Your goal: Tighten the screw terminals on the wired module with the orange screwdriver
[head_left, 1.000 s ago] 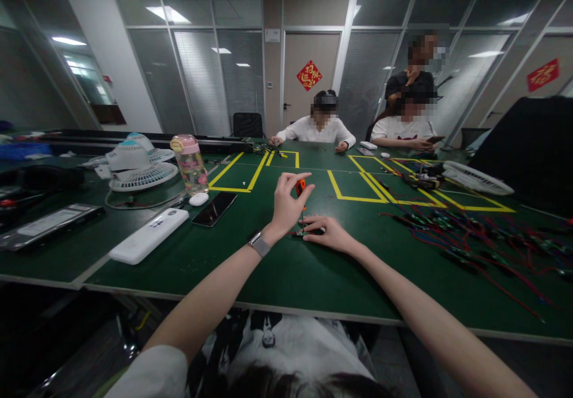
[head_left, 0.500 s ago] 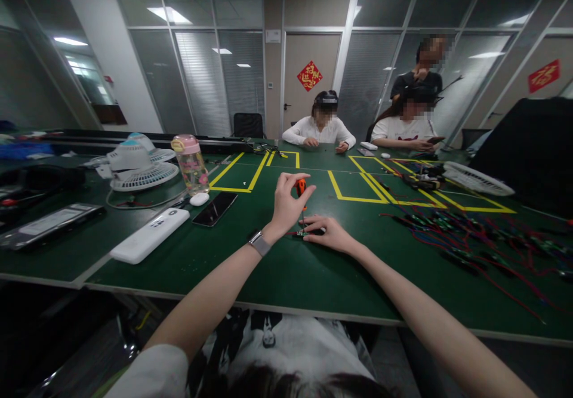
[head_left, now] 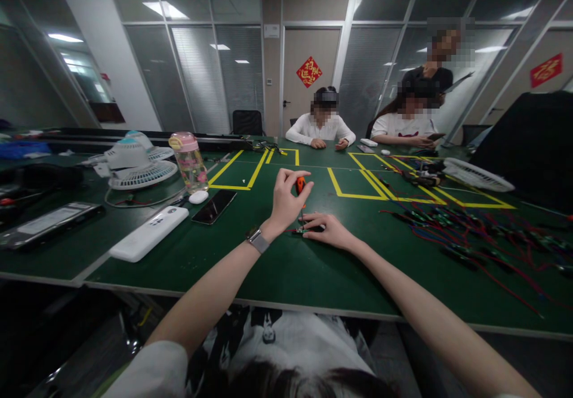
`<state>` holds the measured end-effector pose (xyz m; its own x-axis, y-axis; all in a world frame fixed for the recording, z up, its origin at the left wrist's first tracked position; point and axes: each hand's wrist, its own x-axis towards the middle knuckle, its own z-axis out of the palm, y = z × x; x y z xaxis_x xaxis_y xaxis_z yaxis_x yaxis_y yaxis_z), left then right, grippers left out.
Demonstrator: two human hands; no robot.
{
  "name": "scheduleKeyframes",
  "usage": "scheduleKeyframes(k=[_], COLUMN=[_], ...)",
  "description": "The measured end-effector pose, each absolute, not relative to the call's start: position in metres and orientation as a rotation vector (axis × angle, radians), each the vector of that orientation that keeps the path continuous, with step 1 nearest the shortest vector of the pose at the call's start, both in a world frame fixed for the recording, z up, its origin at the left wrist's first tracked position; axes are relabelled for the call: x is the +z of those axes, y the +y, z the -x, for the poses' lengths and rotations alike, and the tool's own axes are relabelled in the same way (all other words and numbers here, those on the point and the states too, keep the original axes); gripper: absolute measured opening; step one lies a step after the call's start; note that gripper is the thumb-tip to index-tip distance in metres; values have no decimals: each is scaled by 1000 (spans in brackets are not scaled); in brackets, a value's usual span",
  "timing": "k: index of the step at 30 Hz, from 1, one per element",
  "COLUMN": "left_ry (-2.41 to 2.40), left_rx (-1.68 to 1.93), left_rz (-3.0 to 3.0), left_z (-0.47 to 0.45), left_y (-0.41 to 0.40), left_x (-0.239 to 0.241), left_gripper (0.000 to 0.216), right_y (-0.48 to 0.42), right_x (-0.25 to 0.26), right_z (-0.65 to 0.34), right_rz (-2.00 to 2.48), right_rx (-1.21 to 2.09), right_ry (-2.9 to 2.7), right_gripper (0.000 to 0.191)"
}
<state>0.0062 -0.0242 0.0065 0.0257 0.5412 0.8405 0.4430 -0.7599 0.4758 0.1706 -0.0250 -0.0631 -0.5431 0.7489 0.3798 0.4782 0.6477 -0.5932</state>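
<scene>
My left hand [head_left: 287,198] is closed round the orange and black handle of a screwdriver [head_left: 301,185], held upright with its thin shaft pointing down. The tip meets a small terminal block [head_left: 299,231] with a red wire running out to its left. My right hand [head_left: 329,231] rests on the green table [head_left: 250,267], its fingertips closed on the block and a dark part beside it. The fingers hide much of that piece, so its full shape cannot be made out.
On the left lie a white power bank [head_left: 150,234], a black phone [head_left: 215,206], a white earbud case [head_left: 198,197], a bottle [head_left: 190,162] and a fan [head_left: 138,168]. Tangled wires [head_left: 474,237] spread at right. Yellow tape [head_left: 362,196] marks the table. Co-workers [head_left: 320,126] are opposite.
My hands hold nearly the same pose, the screwdriver still upright on the block. The standing person at the back has shifted to the right.
</scene>
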Motion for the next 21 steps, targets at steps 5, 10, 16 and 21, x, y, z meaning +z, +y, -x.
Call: scheduleKeyframes(k=[5,10,16,21], left_ry=[861,771,1005,873], left_rx=[1784,1755,1855,1784], left_rz=[-2229,-2144,-2127,-2114], left_z=[-6,-7,-8,-6], left_y=[-25,-23,-25,-21], left_x=[6,5,7,5], left_gripper=[33,34,23,31], right_y=[-24,-24,-25,-25], right_x=[-64,-64,-63,-64], right_z=[-171,-171,-170,-170], right_rz=[947,937,956,948], right_rx=[572,570,569,564], right_ry=[-2245,-2255,-2249,-2252], right_gripper=[22,23,22,22])
